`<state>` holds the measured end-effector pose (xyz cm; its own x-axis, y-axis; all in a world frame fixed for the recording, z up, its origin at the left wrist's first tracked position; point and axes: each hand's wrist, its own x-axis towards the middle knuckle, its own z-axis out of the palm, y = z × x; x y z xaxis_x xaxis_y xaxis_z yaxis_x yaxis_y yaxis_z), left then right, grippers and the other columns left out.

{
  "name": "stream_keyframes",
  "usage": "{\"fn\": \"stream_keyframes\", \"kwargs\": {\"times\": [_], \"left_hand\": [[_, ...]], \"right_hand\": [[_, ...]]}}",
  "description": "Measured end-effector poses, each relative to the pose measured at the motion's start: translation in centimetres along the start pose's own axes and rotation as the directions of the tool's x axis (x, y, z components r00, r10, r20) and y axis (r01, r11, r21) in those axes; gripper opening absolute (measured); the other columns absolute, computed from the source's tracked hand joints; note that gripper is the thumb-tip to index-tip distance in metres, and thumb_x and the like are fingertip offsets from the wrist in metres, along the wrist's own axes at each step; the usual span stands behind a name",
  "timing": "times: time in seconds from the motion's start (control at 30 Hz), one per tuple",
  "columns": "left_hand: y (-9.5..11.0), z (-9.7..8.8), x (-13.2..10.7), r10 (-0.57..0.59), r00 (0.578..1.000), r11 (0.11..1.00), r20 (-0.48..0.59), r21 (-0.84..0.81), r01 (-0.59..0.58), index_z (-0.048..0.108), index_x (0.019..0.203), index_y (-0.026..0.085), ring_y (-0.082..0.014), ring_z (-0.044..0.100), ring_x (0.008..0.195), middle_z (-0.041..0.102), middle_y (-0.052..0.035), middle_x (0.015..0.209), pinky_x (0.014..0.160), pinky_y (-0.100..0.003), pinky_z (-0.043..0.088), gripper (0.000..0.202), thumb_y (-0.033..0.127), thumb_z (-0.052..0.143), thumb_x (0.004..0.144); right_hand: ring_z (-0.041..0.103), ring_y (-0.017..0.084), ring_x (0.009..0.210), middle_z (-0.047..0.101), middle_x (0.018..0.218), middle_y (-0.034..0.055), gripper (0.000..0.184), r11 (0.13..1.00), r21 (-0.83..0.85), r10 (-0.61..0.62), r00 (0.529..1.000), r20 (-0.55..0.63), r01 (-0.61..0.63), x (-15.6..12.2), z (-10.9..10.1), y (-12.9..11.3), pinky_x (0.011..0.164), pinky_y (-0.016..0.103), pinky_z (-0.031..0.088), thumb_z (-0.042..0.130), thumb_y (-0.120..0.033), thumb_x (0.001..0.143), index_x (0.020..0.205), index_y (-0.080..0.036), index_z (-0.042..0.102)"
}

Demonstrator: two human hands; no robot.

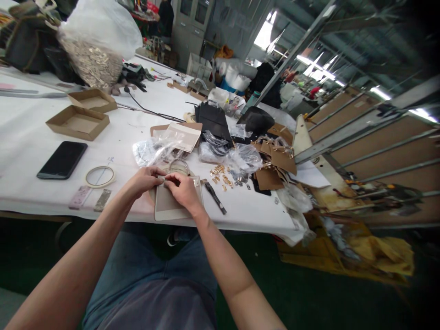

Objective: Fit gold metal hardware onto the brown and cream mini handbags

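At the table's front edge lies a flat beige panel (168,206) with a pale border, perhaps a bag piece. My left hand (147,178) is closed in a pinch by the panel's upper left corner. My right hand (184,190) rests over the panel, its fingertips pinched and meeting those of the left. What sits between the fingertips is too small and hidden to name. Just behind the hands stands a ring-shaped handle (178,166). Right of the panel lies a dark, narrow tool (216,198). Beyond it are several small gold-coloured metal fittings (220,173).
A phone (63,159), a tape roll (99,177) and two open cardboard boxes (78,130) are on the left. Clear plastic bags (244,158), black sheets (212,120) and brown pieces (283,158) are piled at right. A metal-framed rack (378,133) stands beyond the right edge.
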<state>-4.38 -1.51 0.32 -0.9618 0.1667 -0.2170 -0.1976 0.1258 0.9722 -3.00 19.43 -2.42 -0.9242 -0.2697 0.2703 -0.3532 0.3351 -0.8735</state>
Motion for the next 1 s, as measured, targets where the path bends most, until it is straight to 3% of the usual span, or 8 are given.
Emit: {"fn": "stream_keyframes", "kwargs": {"times": [0.2,0.27,0.37,0.5,0.77,1.0], "left_hand": [[-0.9,-0.1,0.5,0.032,0.999,0.999,-0.016,0.025,-0.032,0.092,0.103,0.019,-0.0293,0.075,0.095,0.087,-0.0107,0.104,0.078,-0.033,0.055,0.046,0.038,0.089,0.061],[-1.0,-0.1,0.5,0.002,1.0,1.0,-0.02,0.015,-0.002,0.091,0.104,0.018,-0.0292,0.074,0.093,0.086,-0.0107,0.102,0.078,-0.034,0.054,0.05,0.039,0.09,0.059],[-0.6,0.0,0.3,-0.027,0.999,1.0,-0.038,0.003,0.027,0.09,0.103,0.018,-0.0292,0.073,0.089,0.085,-0.0103,0.099,0.074,-0.034,0.052,0.051,0.038,0.092,0.056],[0.0,0.1,-0.1,-0.046,0.999,0.999,-0.009,-0.021,0.045,0.089,0.105,0.017,-0.0274,0.072,0.084,0.084,-0.0096,0.096,0.072,-0.034,0.052,0.051,0.037,0.093,0.058],[-0.8,-1.1,0.3,-0.03,0.998,0.999,0.062,0.029,0.029,0.093,0.116,0.017,-0.0284,0.078,0.091,0.087,-0.0103,0.102,0.074,-0.031,0.056,0.055,0.039,0.098,0.066],[-0.3,-0.9,0.0,-0.026,0.999,0.999,0.033,0.024,0.025,0.095,0.109,0.018,-0.0281,0.076,0.085,0.087,-0.0103,0.096,0.07,-0.032,0.057,0.052,0.041,0.103,0.062]], "right_hand": [[0.078,0.024,0.103,0.083,0.118,0.007,0.025,0.985,-0.156,-0.092,0.993,-0.078,0.079,-0.3,0.5,0.4,0.096,0.037,0.064,0.084,-0.015,0.102,0.126,-0.022,0.083],[0.076,0.024,0.102,0.081,0.115,0.0064,0.02,0.981,-0.173,-0.106,0.989,-0.099,0.087,-0.7,0.5,0.5,0.095,0.036,0.063,0.083,-0.016,0.103,0.122,-0.022,0.081],[0.076,0.025,0.112,0.078,0.114,0.0068,0.009,0.974,-0.172,-0.165,0.983,-0.08,0.149,-1.6,0.4,0.3,0.103,0.038,0.062,0.077,-0.015,0.109,0.111,-0.022,0.082],[0.076,0.026,0.122,0.076,0.126,0.0106,0.022,0.956,-0.195,-0.224,0.975,-0.01,0.217,-2.7,0.2,-0.1,0.111,0.04,0.063,0.064,-0.015,0.117,0.122,-0.022,0.084],[0.075,0.029,0.125,0.075,0.129,0.0128,0.032,0.935,-0.287,-0.219,0.976,-0.002,0.209,-3.5,1.0,0.3,0.113,0.043,0.066,0.059,-0.011,0.114,0.129,-0.024,0.084],[0.075,0.028,0.127,0.075,0.132,0.0131,0.027,0.938,-0.262,-0.231,0.973,0.009,0.225,-3.7,0.9,-0.7,0.115,0.042,0.065,0.061,-0.014,0.116,0.131,-0.021,0.083]]}}
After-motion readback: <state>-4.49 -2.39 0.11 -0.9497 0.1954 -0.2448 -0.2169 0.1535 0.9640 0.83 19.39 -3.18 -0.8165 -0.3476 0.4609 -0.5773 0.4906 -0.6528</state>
